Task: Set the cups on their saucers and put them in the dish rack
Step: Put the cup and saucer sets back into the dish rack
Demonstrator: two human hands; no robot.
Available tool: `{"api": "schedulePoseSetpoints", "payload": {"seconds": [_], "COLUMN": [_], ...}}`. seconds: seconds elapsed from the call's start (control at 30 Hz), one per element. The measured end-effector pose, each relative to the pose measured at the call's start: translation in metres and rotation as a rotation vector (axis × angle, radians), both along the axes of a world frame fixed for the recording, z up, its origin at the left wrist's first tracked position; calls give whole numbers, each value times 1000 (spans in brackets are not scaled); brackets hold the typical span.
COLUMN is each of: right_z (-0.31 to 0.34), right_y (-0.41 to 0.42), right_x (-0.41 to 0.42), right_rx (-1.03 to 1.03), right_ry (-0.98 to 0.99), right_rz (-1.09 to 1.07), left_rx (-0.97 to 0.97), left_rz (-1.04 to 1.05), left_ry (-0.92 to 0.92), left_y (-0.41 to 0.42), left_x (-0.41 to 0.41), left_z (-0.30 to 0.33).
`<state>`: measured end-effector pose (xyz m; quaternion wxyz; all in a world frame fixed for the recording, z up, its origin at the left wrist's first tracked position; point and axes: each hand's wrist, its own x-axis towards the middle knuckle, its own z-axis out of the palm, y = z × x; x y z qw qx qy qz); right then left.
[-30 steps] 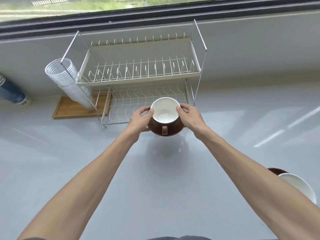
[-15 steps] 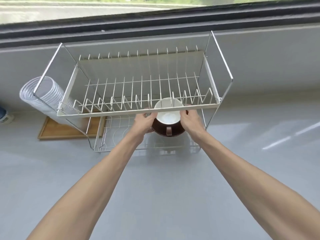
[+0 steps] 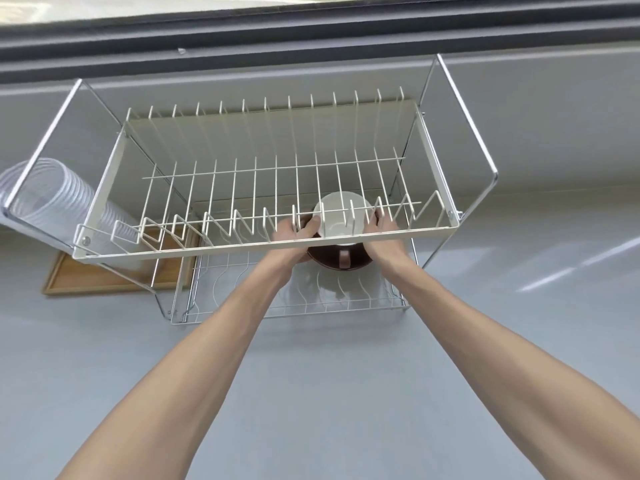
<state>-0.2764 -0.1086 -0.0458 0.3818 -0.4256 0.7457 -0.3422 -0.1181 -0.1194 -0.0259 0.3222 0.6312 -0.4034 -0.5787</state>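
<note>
A brown cup [image 3: 341, 221] with a white inside stands on a dark brown saucer [image 3: 323, 259], its handle facing me. My left hand [image 3: 294, 237] grips the set on its left side and my right hand [image 3: 382, 232] grips it on the right. Both hands hold it inside the lower tier of the two-tier wire dish rack [image 3: 270, 247], under the upper tier's front rail. The upper tier's wires partly hide the cup and my fingers. I cannot tell whether the saucer touches the lower shelf.
A sleeve of stacked clear plastic cups [image 3: 45, 199] leans at the rack's left end, over a wooden tray [image 3: 104, 282]. The grey countertop [image 3: 329, 393] runs toward me. A window ledge [image 3: 311, 43] lies behind the rack.
Both hands have carried the cup and saucer forward from in front of the rack to under its upper tier. The view has moved closer, and the second cup at the right has left it.
</note>
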Motion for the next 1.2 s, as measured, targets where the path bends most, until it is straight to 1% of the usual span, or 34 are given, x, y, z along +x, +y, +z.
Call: {"api": "schedulePoseSetpoints", "payload": {"seconds": [0.1,0.3,0.4,0.53,0.67,0.77,0.83,0.93,1.07,1.13,1.2], "right_z": [-2,-5,-4,2,17,34,44,56,66,67,67], "right_y": [-4,-12,-9,-3,9,24,39,68,114,139,163], "right_x": [-2,-7,-8,-9,-8,0,5,11,10,4,-6], "right_rx": [16,63,22,2,8,-41,-119,-184,-168,-140,-118], "right_ry": [11,105,67,84,134,227,274,251,395,487,589], "right_rz": [-23,-19,-33,25,85,151,183,171,226,261,281], "left_rx": [1,8,-14,-3,13,0,-4,-76,-211,-292,-401], "left_rz": [-11,-22,-9,8,-37,-55,-70,-172,-344,-479,-587], "left_ry": [12,7,27,-1,-68,-155,-212,-320,-469,-628,-841], "left_y": [0,1,2,3,13,24,33,53,92,111,132], "left_x": [-3,-9,-10,-11,-9,-3,1,7,14,14,8], "left_z": [2,8,11,11,16,22,28,39,54,57,59]}}
